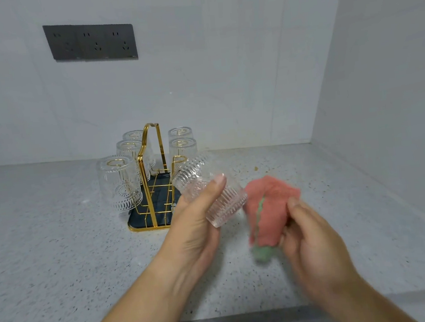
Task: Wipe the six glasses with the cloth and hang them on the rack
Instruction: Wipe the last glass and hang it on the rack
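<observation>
Left hand [194, 225] holds 1 ribbed glass [209, 195] tilted, base toward the rack, mouth toward the lower right; thumb on top of the wall, remaining fingers under it, closed around the glass. The glass is raised off the surface [59, 253], just in front of the rack's right side.

Right hand [315, 244] grips the pink cloth [270, 207] with a green edge; fingers pinched on it, bunching it. Cloth sits just beside the glass mouth; contact cannot be told because of blur.

Gold wire rack [153, 177] stands on the speckled surface near the back wall. 5 glasses hang inverted on it: 3 on the left [118, 182], 2 on the right [182, 148]. The near right peg is bare.

Dark socket panel [91, 41] on the wall above.
</observation>
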A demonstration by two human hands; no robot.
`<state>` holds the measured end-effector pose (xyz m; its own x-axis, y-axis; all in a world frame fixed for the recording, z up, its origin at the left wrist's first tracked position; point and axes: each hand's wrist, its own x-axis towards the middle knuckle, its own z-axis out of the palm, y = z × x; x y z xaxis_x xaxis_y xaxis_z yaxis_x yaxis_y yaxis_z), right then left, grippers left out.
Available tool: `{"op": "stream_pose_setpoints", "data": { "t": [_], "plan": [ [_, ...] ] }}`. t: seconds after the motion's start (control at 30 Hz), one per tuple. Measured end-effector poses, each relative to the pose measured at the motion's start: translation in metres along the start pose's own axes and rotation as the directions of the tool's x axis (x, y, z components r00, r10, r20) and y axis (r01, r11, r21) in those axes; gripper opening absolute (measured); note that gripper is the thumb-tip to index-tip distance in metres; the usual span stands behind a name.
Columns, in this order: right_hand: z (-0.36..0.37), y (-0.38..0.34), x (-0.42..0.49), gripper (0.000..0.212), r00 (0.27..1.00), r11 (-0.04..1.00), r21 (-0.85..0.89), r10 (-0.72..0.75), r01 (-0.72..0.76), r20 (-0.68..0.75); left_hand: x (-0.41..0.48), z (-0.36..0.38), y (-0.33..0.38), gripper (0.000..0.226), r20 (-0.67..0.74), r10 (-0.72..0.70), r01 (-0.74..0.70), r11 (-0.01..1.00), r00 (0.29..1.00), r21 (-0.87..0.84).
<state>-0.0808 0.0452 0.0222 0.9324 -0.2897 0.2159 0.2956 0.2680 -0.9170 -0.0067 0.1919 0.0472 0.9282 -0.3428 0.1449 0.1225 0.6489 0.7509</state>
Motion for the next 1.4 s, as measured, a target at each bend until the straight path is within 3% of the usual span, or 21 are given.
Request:
{"op": "stream_pose_setpoints", "data": {
  "t": [0.1, 0.17, 0.23, 0.3, 0.43, 0.57, 0.67, 0.8, 1.03, 1.13, 1.2, 1.27, 1.33, 1.4],
  "plan": [
    [0.029, 0.006, -0.016, 0.055, 0.985, 0.971, 0.198, 0.107, -0.133, 0.136, -0.002, 0.009, -0.009, 0.046, -0.036, 0.023, -0.023, 1.0, 0.999, -0.003],
    [0.036, 0.008, -0.015, 0.075, 0.986, 0.969, 0.209, 0.105, -0.13, 0.128, -0.005, 0.012, -0.017, 0.046, -0.053, 0.037, -0.036, 0.999, 0.998, 0.024],
    [0.041, 0.001, -0.009, 0.065, 0.995, 0.99, 0.116, 0.076, -0.083, 0.069, -0.009, 0.014, -0.022, 0.057, -0.028, 0.032, -0.031, 0.999, 0.999, 0.024],
    [0.042, -0.008, 0.002, 0.05, 0.995, 0.968, 0.23, 0.102, -0.099, 0.0, -0.013, 0.018, -0.025, 0.05, 0.017, 0.016, -0.016, 1.0, 1.0, 0.011],
    [0.045, -0.016, 0.016, 0.039, 0.964, 0.853, 0.466, 0.265, -0.233, -0.003, -0.015, 0.022, -0.034, 0.042, 0.033, 0.032, -0.031, 0.999, 0.999, -0.012],
    [0.048, -0.003, 0.01, 0.056, 0.922, 0.689, 0.638, 0.379, -0.343, 0.086, -0.016, 0.019, -0.038, 0.057, 0.006, 0.063, -0.063, 0.996, 0.998, 0.066],
    [0.053, 0.0, 0.0, 0.059, 0.905, 0.638, 0.663, 0.397, -0.392, 0.153, -0.012, 0.012, -0.037, 0.062, -0.037, 0.162, -0.151, 0.965, 0.986, 0.215],
    [0.053, 0.0, -0.003, 0.056, 0.891, 0.674, 0.605, 0.43, -0.424, 0.145, -0.01, 0.006, -0.036, 0.07, -0.046, 0.242, -0.213, 0.917, 0.969, 0.336],
    [0.038, -0.002, 0.0, 0.049, 0.865, 0.761, 0.44, 0.496, -0.477, 0.079, -0.008, -0.006, -0.04, 0.078, 0.002, 0.286, -0.252, 0.841, 0.958, 0.48],
    [0.027, 0.001, 0.006, 0.053, 0.901, 0.844, 0.344, 0.433, -0.412, 0.016, -0.007, -0.006, -0.039, 0.077, 0.017, 0.255, -0.233, 0.852, 0.967, 0.469],
    [0.02, 0.001, 0.008, 0.052, 0.939, 0.934, 0.151, 0.337, -0.324, -0.068, -0.007, -0.009, -0.039, 0.072, 0.003, 0.226, -0.202, 0.865, 0.974, 0.458],
    [0.007, -0.002, 0.013, 0.047, 0.976, 0.958, -0.217, 0.154, -0.185, -0.153, -0.007, -0.013, -0.038, 0.067, -0.02, 0.206, -0.172, 0.862, 0.978, 0.476],
    [-0.011, -0.005, 0.018, 0.044, 0.993, 0.812, -0.583, -0.077, 0.007, -0.095, -0.009, -0.018, -0.037, 0.069, -0.04, 0.174, -0.13, 0.85, 0.984, 0.51],
    [-0.031, -0.002, 0.027, 0.038, 0.989, 0.537, -0.833, -0.129, 0.132, 0.073, -0.009, -0.022, -0.035, 0.077, -0.056, 0.15, -0.097, 0.837, 0.987, 0.539]
  ]
}}
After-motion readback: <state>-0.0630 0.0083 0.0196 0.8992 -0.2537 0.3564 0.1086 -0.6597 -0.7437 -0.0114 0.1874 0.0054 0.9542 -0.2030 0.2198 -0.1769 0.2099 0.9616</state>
